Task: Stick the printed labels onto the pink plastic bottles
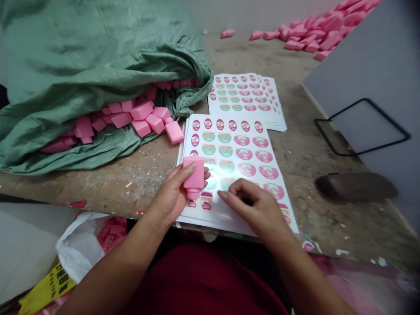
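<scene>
My left hand (172, 194) grips a small pink bottle (194, 172), cap end pointing toward me, just above the near left part of a sticker sheet (234, 148). My right hand (254, 208) rests on the same sheet close to its near edge, fingers curled and fingertips pressed on the sheet's surface beside the bottle. Whether it pinches a sticker is hidden. The sheet carries rows of pink and green oval stickers, and some near spots are peeled bare.
A green woven sack (82, 65) lies open at the left, spilling several pink bottles (144, 118). A second stack of sticker sheets (244, 94) lies behind. More pink bottles (315, 33) pile up at the far right. A white bag with pink bottles (110, 232) sits below the table edge.
</scene>
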The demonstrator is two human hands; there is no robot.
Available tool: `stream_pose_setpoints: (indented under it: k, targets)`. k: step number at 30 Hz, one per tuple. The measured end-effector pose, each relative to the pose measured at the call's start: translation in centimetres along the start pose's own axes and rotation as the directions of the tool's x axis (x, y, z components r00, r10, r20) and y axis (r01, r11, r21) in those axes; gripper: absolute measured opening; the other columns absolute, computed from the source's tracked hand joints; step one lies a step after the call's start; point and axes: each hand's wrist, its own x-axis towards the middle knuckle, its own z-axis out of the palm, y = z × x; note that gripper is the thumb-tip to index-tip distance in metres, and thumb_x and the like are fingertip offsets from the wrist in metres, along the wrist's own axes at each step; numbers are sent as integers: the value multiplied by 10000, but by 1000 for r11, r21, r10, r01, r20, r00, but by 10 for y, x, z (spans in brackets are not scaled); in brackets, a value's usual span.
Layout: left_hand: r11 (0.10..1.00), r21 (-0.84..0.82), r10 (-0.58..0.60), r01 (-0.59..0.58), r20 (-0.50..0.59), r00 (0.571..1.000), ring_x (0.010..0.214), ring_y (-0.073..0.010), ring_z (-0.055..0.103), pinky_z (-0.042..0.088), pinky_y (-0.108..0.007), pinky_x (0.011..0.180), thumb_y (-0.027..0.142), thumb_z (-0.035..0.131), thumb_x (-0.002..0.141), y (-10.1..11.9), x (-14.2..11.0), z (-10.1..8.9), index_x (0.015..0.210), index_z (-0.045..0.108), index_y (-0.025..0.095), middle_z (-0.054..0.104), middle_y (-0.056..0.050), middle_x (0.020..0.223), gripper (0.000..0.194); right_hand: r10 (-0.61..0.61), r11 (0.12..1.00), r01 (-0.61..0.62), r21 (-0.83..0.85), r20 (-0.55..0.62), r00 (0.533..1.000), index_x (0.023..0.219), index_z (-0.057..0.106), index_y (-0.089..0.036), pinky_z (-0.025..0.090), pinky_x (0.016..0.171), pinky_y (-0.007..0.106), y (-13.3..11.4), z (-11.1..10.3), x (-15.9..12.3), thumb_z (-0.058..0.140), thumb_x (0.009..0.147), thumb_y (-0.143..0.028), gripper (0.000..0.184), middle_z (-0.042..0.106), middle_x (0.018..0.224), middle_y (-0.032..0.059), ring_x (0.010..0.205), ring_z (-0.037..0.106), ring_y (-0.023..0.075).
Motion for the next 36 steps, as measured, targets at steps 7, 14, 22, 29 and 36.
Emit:
stream_pose_setpoints:
  k: [7, 14, 22, 29, 36]
  targets:
    - [993, 106, 46, -43, -22, 999, 845, -201, 705, 558, -306, 730, 256, 701, 823, 2, -1, 5, 1103, 612, 149, 704, -105, 1010, 312, -46, 997, 45, -66, -11, 999, 715, 547, -234, 303, 548, 284, -5, -13, -3, 604, 834, -495, 293, 515, 566, -39, 514, 434, 134]
    - [999, 33, 14, -12, -68, 998, 870, -201, 701, 568, -296, 736, 296, 613, 899, 3, -1, 6, 1163, 586, 126, 705, -125, 1018, 315, -264, 780, 234, -580, 33, 964, 791, 637, -225, 282, 643, 309, 8, 7, -7, 538, 920, -462, 288, 630, 595, -2, 497, 459, 159]
    - [999, 2, 35, -35, -39, 999, 870, -199, 705, 556, -323, 824, 354, 616, 905, 1, 1, 4, 1132, 606, 114, 718, -129, 983, 331, -164, 943, 154, -294, -7, 986, 661, 549, -224, 287, 589, 284, 2, 9, -2, 595, 829, -471, 303, 564, 554, -23, 523, 434, 134]
    - [993, 97, 68, -68, 2, 998, 906, -207, 691, 534, -302, 793, 381, 725, 816, 2, -4, 3, 1085, 611, 167, 704, -97, 1005, 363, 43, 956, -49, 289, 27, 999, 628, 496, -222, 262, 496, 254, -9, -12, -2, 678, 774, -471, 341, 402, 557, -56, 527, 338, 101]
    - [996, 86, 2, -10, 92, 996, 918, -179, 651, 509, -283, 833, 500, 640, 867, -4, -23, 17, 1155, 647, 190, 702, -87, 1056, 423, 12, 942, -6, 335, -14, 1000, 616, 497, -216, 262, 478, 252, -23, -17, -3, 690, 779, -471, 359, 394, 543, -56, 519, 319, 95]
